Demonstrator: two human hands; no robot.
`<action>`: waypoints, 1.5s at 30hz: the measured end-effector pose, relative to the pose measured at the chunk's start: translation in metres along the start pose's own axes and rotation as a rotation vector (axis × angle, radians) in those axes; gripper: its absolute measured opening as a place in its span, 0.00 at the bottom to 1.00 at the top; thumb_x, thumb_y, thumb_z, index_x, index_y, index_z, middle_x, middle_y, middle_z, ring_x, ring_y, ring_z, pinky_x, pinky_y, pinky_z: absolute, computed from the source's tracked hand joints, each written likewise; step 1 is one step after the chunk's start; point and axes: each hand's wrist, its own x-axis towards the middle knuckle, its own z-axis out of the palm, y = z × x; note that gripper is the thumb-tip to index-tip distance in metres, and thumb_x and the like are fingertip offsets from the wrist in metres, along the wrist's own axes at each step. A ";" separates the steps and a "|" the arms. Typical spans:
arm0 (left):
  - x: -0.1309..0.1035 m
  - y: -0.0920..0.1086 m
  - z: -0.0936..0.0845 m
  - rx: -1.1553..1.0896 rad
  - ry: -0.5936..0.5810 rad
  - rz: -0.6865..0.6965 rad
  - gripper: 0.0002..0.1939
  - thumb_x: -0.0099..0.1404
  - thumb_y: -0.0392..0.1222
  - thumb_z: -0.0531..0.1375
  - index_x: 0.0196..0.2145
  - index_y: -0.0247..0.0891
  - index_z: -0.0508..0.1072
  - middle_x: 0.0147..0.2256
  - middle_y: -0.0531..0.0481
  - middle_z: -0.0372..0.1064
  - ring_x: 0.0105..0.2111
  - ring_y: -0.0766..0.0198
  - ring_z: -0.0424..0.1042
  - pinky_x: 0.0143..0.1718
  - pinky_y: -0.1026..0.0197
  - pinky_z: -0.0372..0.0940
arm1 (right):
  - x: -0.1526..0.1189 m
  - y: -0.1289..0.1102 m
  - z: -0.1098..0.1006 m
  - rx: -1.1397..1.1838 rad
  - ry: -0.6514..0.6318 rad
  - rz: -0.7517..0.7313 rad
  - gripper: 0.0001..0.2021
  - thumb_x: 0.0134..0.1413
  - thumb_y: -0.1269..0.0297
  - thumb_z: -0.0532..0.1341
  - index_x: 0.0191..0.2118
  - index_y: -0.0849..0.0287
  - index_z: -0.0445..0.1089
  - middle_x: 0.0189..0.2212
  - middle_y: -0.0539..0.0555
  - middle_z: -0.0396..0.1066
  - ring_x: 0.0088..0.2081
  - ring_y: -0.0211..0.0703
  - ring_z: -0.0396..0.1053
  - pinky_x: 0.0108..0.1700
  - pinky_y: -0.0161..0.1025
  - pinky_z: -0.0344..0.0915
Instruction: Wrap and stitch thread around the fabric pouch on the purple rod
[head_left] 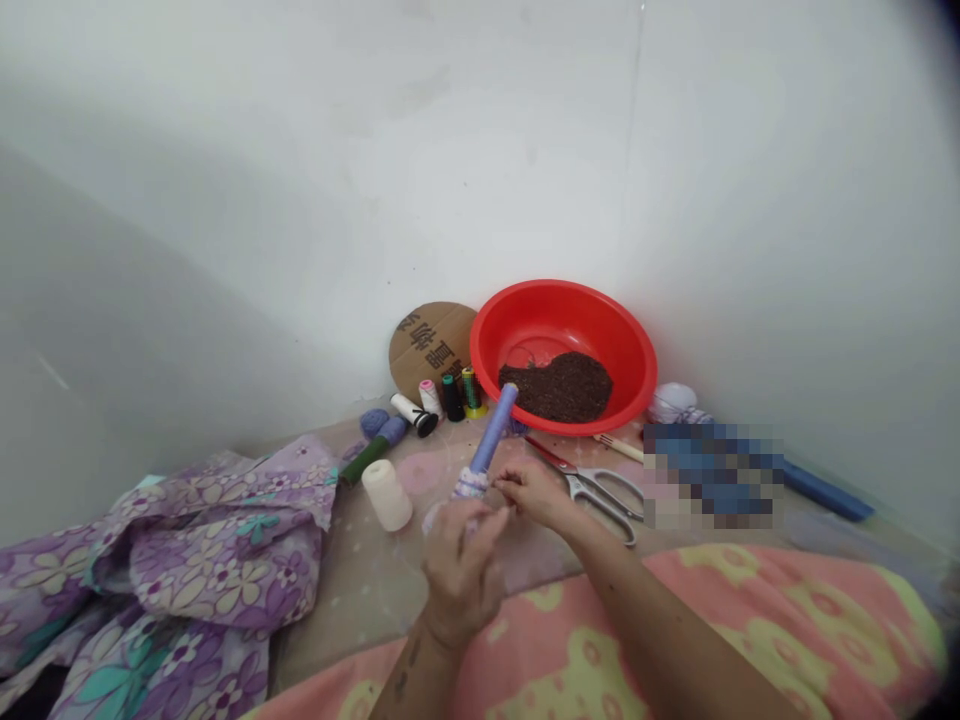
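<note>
A purple-wrapped stick [495, 430] slants up from between my hands. Around its lower end is gathered a pale floral cloth [471, 485], bound with purple cord. My left hand [461, 570] is closed at this cloth-covered end, its fingers slightly smeared and hiding most of the bundle. Just to the right, my right hand [529, 495] has thumb and fingertips pinched together close to the bundle; whatever is between them is too small to make out. Scissors [592, 485] with grey handles and a red part lie beside my right wrist. A cream thread cone [387, 495] stands left of the stick.
Behind the stick, a red basin [562, 290] holds dark brown grains [562, 388]. Several thread spools [452, 398] stand before a round cardboard piece [427, 345]. Purple floral fabric [225, 560] is heaped at left; a pink-yellow blanket [750, 630] covers the front. White yarn [673, 402] sits right.
</note>
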 end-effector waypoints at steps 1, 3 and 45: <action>0.001 -0.005 -0.001 0.042 0.116 -0.124 0.16 0.55 0.34 0.49 0.40 0.39 0.69 0.40 0.43 0.63 0.42 0.57 0.63 0.44 0.54 0.60 | 0.000 0.000 0.000 0.006 -0.006 -0.004 0.07 0.43 0.68 0.55 0.18 0.59 0.63 0.12 0.45 0.57 0.15 0.31 0.54 0.16 0.29 0.52; 0.003 -0.016 -0.004 0.095 0.243 -0.375 0.15 0.55 0.33 0.48 0.40 0.37 0.66 0.43 0.42 0.62 0.45 0.57 0.61 0.47 0.54 0.58 | -0.002 -0.002 0.000 0.023 -0.020 0.000 0.07 0.42 0.68 0.56 0.19 0.60 0.64 0.12 0.45 0.58 0.15 0.30 0.54 0.15 0.28 0.53; 0.006 -0.055 0.013 0.013 -0.424 -0.823 0.24 0.48 0.45 0.61 0.44 0.39 0.68 0.39 0.46 0.70 0.38 0.61 0.68 0.39 0.62 0.61 | -0.016 -0.023 -0.002 -0.097 -0.225 0.101 0.12 0.41 0.70 0.58 0.34 0.60 0.76 0.13 0.46 0.61 0.14 0.27 0.47 0.15 0.26 0.47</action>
